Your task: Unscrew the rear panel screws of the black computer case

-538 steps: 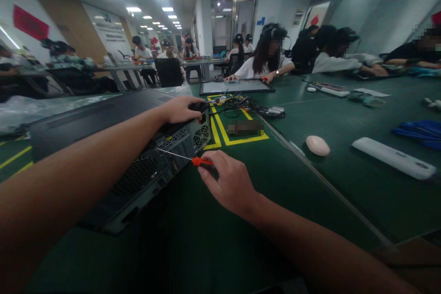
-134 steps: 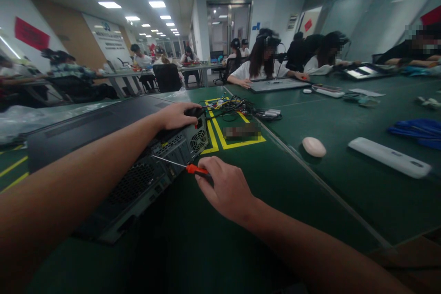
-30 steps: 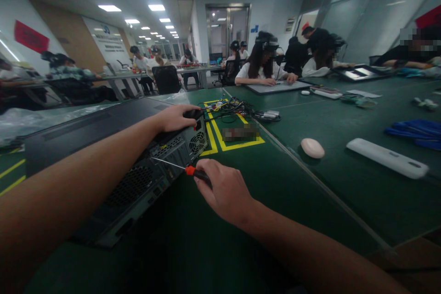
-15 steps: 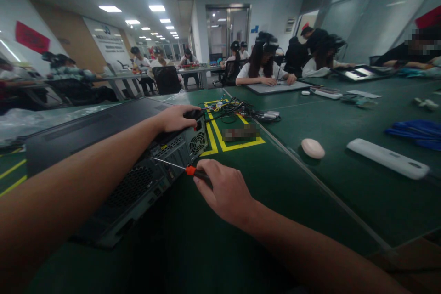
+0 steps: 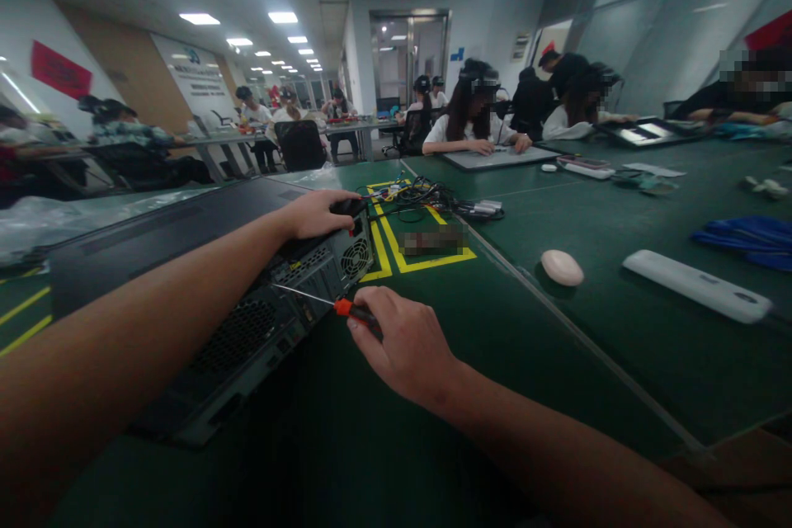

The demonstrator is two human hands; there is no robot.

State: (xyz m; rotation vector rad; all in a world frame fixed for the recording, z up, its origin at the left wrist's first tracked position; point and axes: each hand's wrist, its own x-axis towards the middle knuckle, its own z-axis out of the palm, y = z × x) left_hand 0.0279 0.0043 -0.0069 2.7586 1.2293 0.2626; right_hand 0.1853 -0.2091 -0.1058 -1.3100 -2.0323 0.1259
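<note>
Opposite, a co-worker's hands (image 5: 523,142) have drawn closer together over a flat board (image 5: 525,157); the wearer's own pose matches the earlier frame. The right hand (image 5: 405,342) pinches the handle of a screwdriver (image 5: 342,308), whose long axis points between nine and ten o'clock into the rear face (image 5: 318,272) of the computer case (image 5: 167,223) on the worktop (image 5: 525,355). At eleven o'clock from it, the left hand (image 5: 315,214) drapes over the case's top edge; I cannot tell how firmly. The driver's tip lies at seven o'clock from that hand, contact unclear.

The right grip (image 5: 405,342) holds a red-collared screwdriver (image 5: 342,308).
</note>
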